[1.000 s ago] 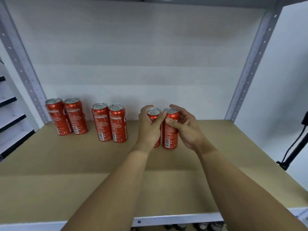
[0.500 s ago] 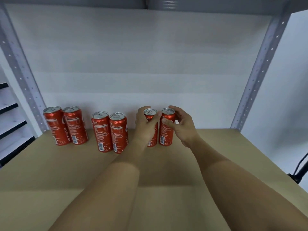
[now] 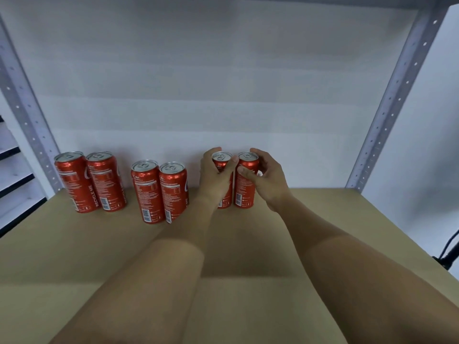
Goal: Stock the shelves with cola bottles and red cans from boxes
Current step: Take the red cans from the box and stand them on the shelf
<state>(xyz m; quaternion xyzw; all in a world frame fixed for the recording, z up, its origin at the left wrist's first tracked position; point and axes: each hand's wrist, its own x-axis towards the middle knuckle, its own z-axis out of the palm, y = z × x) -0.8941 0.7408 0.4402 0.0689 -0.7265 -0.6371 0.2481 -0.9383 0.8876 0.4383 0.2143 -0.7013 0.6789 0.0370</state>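
Two red cans stand upright side by side near the back of the brown shelf board [image 3: 248,244]. My left hand [image 3: 214,177] grips the left can [image 3: 221,161] around its upper body. Around the right can [image 3: 244,187], my right hand [image 3: 269,180] curls with thumb in front and fingers behind. Both cans rest on the board. A pair of red cans [image 3: 159,192] stands to the left of my hands, and another pair [image 3: 90,182] stands further left by the upright.
Grey perforated uprights rise at the back left [image 3: 27,115] and back right [image 3: 392,95] of the shelf, with a white wall behind. A black stand and cable [image 3: 449,249] show at the right edge. Bare board lies right of the held cans and in front.
Both hands have pushed the two cans further back toward the wall. The camera has come closer to the shelf.
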